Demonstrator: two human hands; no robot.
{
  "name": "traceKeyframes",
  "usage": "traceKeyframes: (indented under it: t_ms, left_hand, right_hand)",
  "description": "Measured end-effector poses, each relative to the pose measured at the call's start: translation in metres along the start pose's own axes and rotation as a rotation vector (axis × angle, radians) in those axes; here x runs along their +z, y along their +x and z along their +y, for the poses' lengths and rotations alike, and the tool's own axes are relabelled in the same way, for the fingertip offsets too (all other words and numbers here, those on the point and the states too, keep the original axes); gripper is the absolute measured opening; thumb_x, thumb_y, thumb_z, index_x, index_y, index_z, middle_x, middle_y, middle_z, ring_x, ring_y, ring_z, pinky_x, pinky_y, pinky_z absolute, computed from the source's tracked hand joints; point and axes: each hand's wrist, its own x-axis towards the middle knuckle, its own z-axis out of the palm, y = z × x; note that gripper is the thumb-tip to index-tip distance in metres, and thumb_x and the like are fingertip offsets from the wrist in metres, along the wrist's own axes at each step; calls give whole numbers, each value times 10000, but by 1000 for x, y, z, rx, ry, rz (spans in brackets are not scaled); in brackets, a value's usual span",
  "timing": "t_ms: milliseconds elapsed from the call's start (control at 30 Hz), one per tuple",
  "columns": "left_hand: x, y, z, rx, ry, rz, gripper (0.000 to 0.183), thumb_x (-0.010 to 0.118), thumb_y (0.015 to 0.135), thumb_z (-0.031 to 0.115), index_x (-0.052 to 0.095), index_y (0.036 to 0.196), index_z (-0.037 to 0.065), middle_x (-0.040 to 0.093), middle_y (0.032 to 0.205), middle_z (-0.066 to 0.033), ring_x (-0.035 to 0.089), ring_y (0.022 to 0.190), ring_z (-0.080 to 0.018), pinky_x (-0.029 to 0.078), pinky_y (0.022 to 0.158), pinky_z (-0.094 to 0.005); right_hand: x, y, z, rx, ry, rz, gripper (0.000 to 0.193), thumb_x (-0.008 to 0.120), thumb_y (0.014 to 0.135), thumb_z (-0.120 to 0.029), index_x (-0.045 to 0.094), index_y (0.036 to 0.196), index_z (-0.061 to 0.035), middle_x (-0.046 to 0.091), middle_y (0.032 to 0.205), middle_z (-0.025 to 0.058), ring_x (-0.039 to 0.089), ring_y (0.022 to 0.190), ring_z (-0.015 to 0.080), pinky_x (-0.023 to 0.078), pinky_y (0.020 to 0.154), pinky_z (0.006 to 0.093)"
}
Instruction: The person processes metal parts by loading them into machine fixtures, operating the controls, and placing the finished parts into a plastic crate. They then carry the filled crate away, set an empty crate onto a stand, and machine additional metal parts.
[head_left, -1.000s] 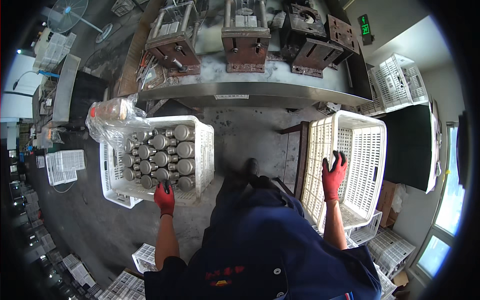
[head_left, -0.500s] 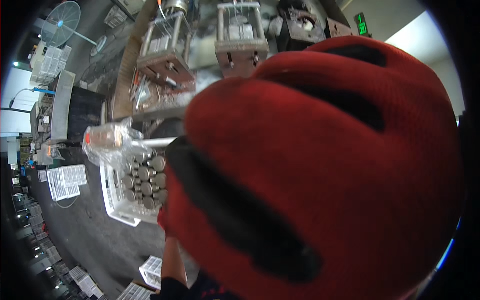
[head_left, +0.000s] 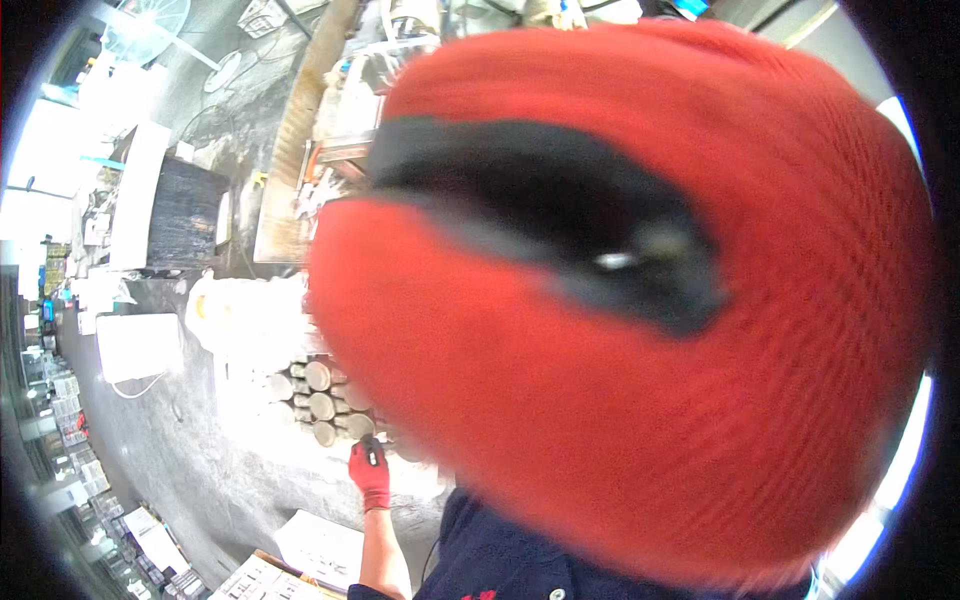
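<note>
My right hand [head_left: 620, 400], in a red knit glove with black patches, is very close to the camera and fills most of the picture. It is blurred, its fingers look bent, and I cannot tell what they hold. Lower down, my left hand [head_left: 370, 478], in a red and black glove, reaches to the near side of a group of round-topped metal parts [head_left: 320, 406]. Its small fingers are drawn together against these parts; what lies between them cannot be made out. The parts sit in a white crate, washed out by glare, and my right hand covers some of them.
Beyond the parts is a bright clear-plastic-wrapped object [head_left: 245, 312]. A workbench with a raised side board [head_left: 290, 190] runs along the back. A dark cabinet [head_left: 185, 215] stands at left, with a fan [head_left: 145, 28] behind. White crates [head_left: 325, 545] lie near the lower edge.
My right hand has shifted and turned, now covering most of the bench fixtures. My left hand, mostly hidden before, shows by the metal parts. The view has shifted and brightened.
</note>
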Motion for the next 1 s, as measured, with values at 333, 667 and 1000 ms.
traceKeyframes:
  t_ms: [333, 667, 1000]
  left_hand:
    - [18, 133, 136, -153, 373, -101, 902, 800, 740, 401, 361, 1440, 38, 384, 1480, -191, 499, 1251, -368, 442, 989, -475]
    - [43, 175, 148, -99, 597, -236, 1009, 843, 629, 492, 404, 1407, 24, 472, 1346, -239, 628, 1060, -358, 538, 861, -423]
    - [8, 151, 182, -183, 577, -282, 985, 875, 585, 439, 445, 1370, 27, 506, 1337, -227, 644, 1048, -369, 544, 862, -472]
  right_hand:
    - [130, -25, 23, 193, 387, -332, 375, 727, 770, -217, 649, 1115, -92, 668, 1043, 111, 659, 877, 329, 517, 759, 418]
    - [253, -217, 60, 743, 412, -330, 468, 693, 800, -380, 628, 1192, -131, 633, 1110, 142, 622, 996, 365, 507, 846, 456]
    - [268, -219, 90, 755, 689, -214, 500, 728, 806, -336, 587, 1217, -89, 622, 1142, 155, 622, 989, 385, 512, 827, 468]
